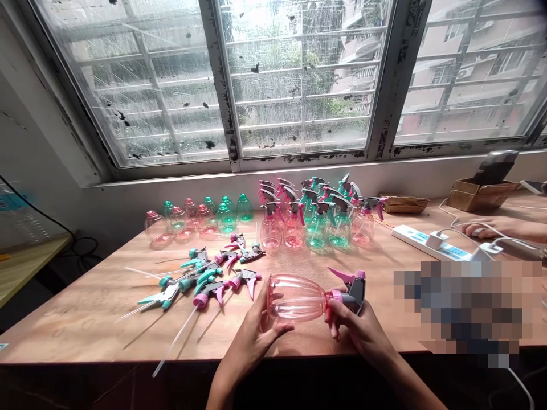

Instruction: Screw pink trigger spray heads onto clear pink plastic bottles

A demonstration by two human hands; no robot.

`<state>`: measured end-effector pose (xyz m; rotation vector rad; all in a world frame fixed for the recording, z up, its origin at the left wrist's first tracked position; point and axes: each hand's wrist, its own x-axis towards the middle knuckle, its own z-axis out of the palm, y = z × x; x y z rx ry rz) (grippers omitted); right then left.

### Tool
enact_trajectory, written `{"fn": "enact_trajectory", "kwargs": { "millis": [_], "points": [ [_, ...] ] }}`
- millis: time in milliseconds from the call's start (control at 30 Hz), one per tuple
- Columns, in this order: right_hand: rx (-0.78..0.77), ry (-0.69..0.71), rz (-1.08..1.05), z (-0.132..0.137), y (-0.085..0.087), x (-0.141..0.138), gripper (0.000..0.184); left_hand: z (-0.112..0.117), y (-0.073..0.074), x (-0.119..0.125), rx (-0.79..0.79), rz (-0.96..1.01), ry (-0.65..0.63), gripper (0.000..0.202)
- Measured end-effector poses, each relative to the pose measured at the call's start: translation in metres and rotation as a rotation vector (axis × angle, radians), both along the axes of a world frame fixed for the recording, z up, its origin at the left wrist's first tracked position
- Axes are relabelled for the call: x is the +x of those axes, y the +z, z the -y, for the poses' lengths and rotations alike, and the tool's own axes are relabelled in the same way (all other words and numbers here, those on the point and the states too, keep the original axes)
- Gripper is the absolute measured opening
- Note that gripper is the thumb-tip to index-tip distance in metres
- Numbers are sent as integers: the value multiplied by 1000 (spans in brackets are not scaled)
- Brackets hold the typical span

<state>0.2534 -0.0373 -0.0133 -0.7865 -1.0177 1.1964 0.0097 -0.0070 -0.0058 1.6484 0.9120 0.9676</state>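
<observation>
Above the table's front edge I hold a clear pink spray bottle (297, 297) on its side, its base to the left. My left hand (262, 324) is wrapped round the base end. At the neck, my right hand (352, 322) grips the pink collar of the grey-and-pink trigger sprayer head (354, 290); the head sits on the bottle's mouth. How tightly it is screwed on I cannot tell. To the left lies a loose pile of trigger sprayer heads (209, 279), pink and teal, with long clear dip tubes.
Open pink and green bottles (207, 219) stand at the back left. Several bottles with sprayer heads (316, 219) stand at the back middle. To the right are a white power strip (431, 242), a cardboard box (481, 193) and another person's hand (491, 228). A blurred patch covers the right front.
</observation>
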Motion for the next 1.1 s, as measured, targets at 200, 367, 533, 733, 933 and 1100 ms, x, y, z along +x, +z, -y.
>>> {"fn": "enact_trajectory", "kwargs": {
  "millis": [200,367,533,733,933,1100],
  "points": [
    [3,32,30,0,-1,2,36,2,9,-1,1,-52,-1,93],
    [1,32,30,0,1,1,35,-1,4,0,24,-1,-28,97],
    [-3,21,61,0,0,1,36,-5,-7,-1,45,3,-20,107],
    [11,17,54,-1,-4,1,34,-1,1,-3,-12,10,-22,104],
    [4,23,59,1,0,2,34,-2,-3,-2,-14,50,-29,103],
    [-5,3,50,1,1,1,38,-2,-4,-1,46,18,-9,112]
  ]
}}
